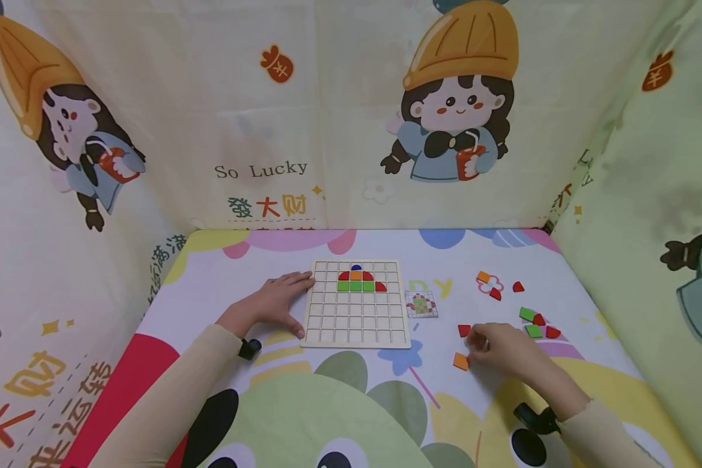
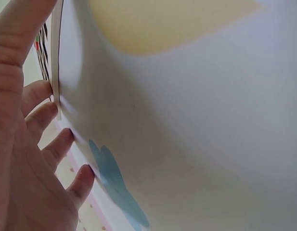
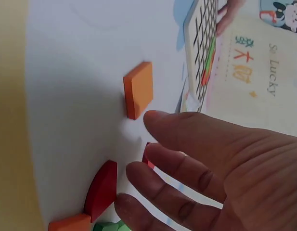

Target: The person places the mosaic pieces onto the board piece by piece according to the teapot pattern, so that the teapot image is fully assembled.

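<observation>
A pale grid board point(image 1: 357, 325) lies flat on the table. In its upper rows sit one blue, one orange, several red and several green pieces. My left hand point(image 1: 275, 304) rests along the board's left edge, fingers spread in the left wrist view. Low over the table, my right hand point(image 1: 497, 348) has loosely bent fingers with nothing between them. An orange square piece point(image 3: 141, 91) lies just past its thumb tip. Near the other fingertips is a red quarter-round piece point(image 3: 102, 190). Another red piece point(image 1: 464, 331) lies left of this hand in the head view.
A small pattern card point(image 1: 422, 304) lies beside the board's right edge. Farther right are loose green pieces point(image 1: 533, 331), red pieces point(image 1: 518, 286) and an orange piece point(image 1: 483, 277). Printed cloth walls point(image 1: 339, 130) stand behind the table and on both sides.
</observation>
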